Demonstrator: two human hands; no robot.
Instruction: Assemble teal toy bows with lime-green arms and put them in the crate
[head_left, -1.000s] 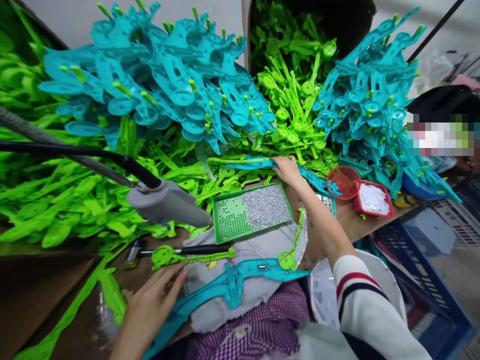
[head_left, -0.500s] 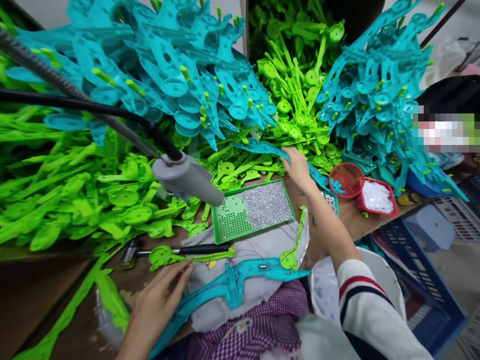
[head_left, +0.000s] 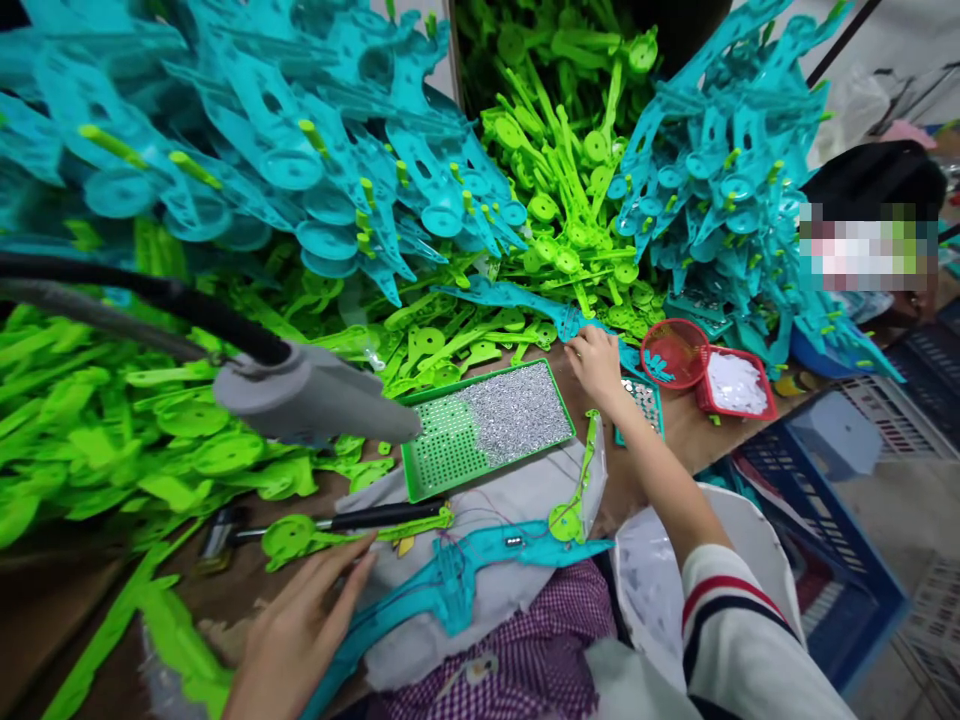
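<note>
The right hand (head_left: 596, 362) curls its fingers around the near end of a teal part (head_left: 510, 296) at the foot of the green pile (head_left: 562, 180), beyond the tray (head_left: 442, 445). The part's long axis runs left and away from the fingers. The left hand (head_left: 300, 630), well apart, lies open and flat, with its fingertips at the cloth (head_left: 517, 495) beside a green part (head_left: 300, 535).

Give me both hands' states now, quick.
Left hand: open, fingers flat by the grey cloth.
Right hand: closed on a teal plastic piece.
</note>
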